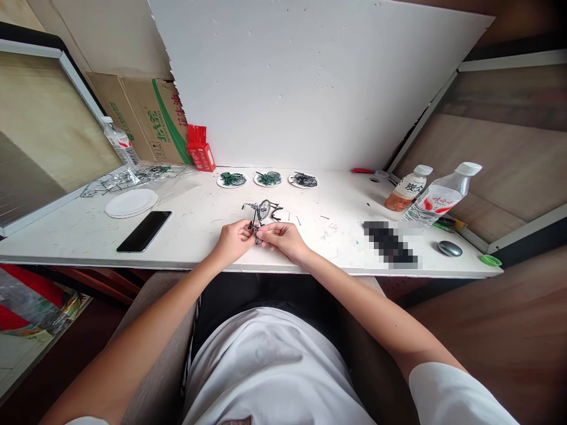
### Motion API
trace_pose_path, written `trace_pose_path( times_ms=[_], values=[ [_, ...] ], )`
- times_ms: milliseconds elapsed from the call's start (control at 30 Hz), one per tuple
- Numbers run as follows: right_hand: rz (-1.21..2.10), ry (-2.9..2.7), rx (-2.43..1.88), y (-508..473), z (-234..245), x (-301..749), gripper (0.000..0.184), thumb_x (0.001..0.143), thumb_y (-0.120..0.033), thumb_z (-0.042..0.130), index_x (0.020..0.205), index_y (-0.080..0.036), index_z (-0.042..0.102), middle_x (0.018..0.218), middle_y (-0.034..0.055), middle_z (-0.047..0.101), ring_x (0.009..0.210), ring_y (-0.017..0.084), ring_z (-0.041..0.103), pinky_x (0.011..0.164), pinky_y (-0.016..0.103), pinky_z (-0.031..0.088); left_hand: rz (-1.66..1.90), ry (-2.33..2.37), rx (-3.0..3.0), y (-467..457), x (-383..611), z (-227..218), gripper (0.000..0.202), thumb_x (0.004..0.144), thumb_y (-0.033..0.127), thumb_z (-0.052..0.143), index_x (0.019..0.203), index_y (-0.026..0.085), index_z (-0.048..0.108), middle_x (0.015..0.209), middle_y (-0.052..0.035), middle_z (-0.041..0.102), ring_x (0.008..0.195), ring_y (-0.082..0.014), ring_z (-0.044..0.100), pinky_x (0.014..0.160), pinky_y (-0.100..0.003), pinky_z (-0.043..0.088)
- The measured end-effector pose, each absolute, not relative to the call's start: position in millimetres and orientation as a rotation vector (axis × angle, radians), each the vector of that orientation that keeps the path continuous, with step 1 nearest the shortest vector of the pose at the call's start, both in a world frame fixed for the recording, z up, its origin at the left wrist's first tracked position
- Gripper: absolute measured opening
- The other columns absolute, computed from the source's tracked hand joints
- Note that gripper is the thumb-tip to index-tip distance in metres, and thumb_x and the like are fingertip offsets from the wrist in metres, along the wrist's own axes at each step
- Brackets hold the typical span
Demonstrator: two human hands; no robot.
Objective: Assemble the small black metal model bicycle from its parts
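Largest first: a white panel [310, 77] stands behind a white table [332, 195], its surface marked with dark scuffs. Cardboard box [137, 118], green stripe, at the rear left. Tall clear bottle [438, 203], white cap, at the right; a shorter bottle [401, 193] with orange-brown contents just beside it. Another clear bottle [119, 141] stands at the far left, in front of the cardboard box. Left hand [234, 241] and right hand [287, 239] meet near the front edge, centre. Left fingers: narrow, pinched on the dark lower part of a miniature bicycle assembly [264, 209]. Right fingers: also narrow, thumb and fingertips closed on the same part; exact contact too small to resolve. The assembly is held between the hands, spoked wheel on the far side, over the table. Phone [145, 231], dark screen, lies left of the hands; white discs [128, 203] overlap behind it. Red carton [201, 150] beside the cardboard box. Three small plates in a row beyond the hands: left plate [218, 182] and middle plate [256, 180] bear green parts, right plate [290, 180] black ones. Grey mouse [449, 248] at the right; green cap [490, 260] near the right corner.
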State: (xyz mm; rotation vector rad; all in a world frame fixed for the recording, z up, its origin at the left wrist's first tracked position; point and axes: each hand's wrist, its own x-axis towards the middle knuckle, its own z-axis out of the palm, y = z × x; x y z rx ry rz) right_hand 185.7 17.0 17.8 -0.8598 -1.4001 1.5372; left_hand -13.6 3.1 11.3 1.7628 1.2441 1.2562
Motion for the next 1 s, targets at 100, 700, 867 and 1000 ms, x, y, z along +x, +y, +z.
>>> trace_pose_path(
  times_ms=[100, 700, 867, 1000],
  values=[
    [1.526, -1.412, -0.857, 17, 18, 185, 0.047, 0.068, -0.052, 0.098, 0.095, -0.016, 0.084, 0.076, 0.0054, 0.078, 0.07, 0.016, 0.07, 0.057, 0.025, 0.052, 1.257, 1.234, 1.77, 4, -14, 9, 0.035, 0.077, 0.027, 0.078, 0.109, 0.014, 0.075, 0.082, -0.0079, 0.08, 0.073, -0.0229, 0.08, 0.069, -0.031, 0.067],
    [1.411, -1.487, -0.869, 21, 7, 185, 0.04, 0.074, -0.051, 0.092, 0.095, -0.019, 0.082, 0.081, 0.0057, 0.079, 0.072, 0.018, 0.071, 0.057, 0.026, 0.054, 1.251, 1.149, 1.779, 5, -15, 5, 0.04, 0.079, 0.028, 0.078, 0.116, 0.014, 0.075, 0.12, -0.0169, 0.08, 0.087, -0.0232, 0.081, 0.081, -0.036, 0.069],
    [1.383, -1.45, -0.871, 21, 7, 185, 0.036, 0.075, -0.045, 0.091, 0.095, -0.017, 0.082, 0.08, 0.005, 0.078, 0.068, 0.015, 0.069, 0.058, 0.025, 0.052, 1.206, 1.076, 1.77, 2, -15, 8, 0.05, 0.079, 0.025, 0.076, 0.128, 0.014, 0.071, 0.133, -0.0193, 0.075, 0.101, -0.0264, 0.081, 0.088, -0.038, 0.068],
    [1.365, -1.44, -0.866, 21, 7, 185, 0.034, 0.075, -0.043, 0.09, 0.094, -0.016, 0.082, 0.08, 0.0048, 0.079, 0.068, 0.015, 0.069, 0.059, 0.025, 0.053, 1.152, 1.04, 1.763, 0, -19, 11, 0.054, 0.079, 0.022, 0.075, 0.133, 0.015, 0.07, 0.131, -0.0177, 0.076, 0.111, -0.0305, 0.079, 0.093, -0.04, 0.066]
  ],
)
